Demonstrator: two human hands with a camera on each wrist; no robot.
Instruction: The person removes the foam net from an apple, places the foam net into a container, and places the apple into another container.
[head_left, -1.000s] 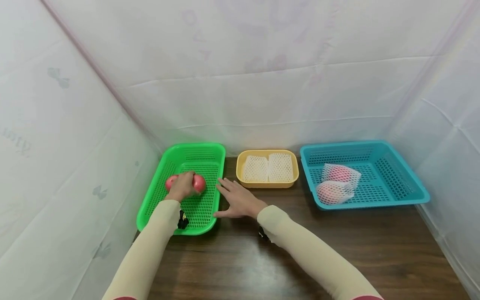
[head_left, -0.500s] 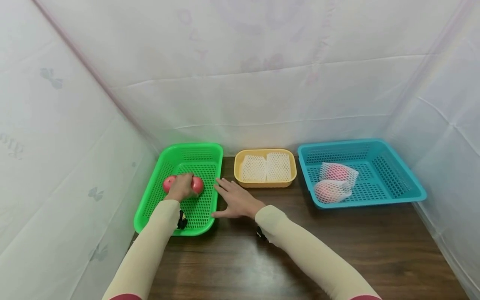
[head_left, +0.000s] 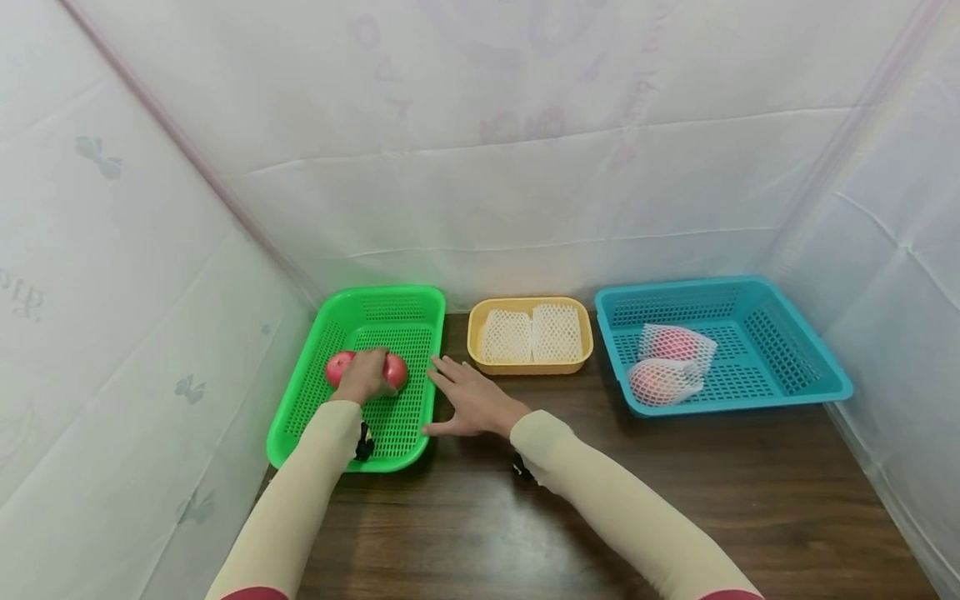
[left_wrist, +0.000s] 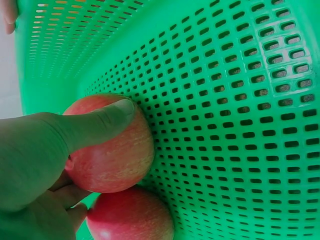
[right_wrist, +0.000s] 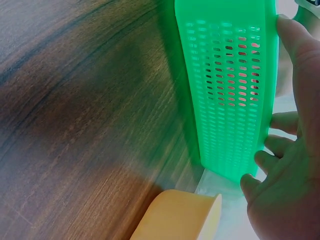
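My left hand [head_left: 363,373] reaches down into a green basket [head_left: 435,333], its thumb laid across a red apple [left_wrist: 112,155] and its fingers curled under the far side. A second red apple [left_wrist: 131,215] sits right beside it on the perforated basket floor, partly behind the fingers. My right hand [head_left: 474,402] rests spread at the basket's right rim. In the right wrist view its fingertips [right_wrist: 265,162] lie along the edge of the green side wall.
A small yellow tray [head_left: 480,337] with two white foam net sleeves [head_left: 557,333] stands right of the green basket. Farther right, a blue basket [head_left: 802,404] holds two net-wrapped apples [head_left: 660,383]. White sheeting [head_left: 480,200] rises behind and at both sides of the dark wooden table [head_left: 465,533].
The head view has shifted slightly, so everything sits a little farther left. Both hands keep their places, the left at the apple and the right at the rim.
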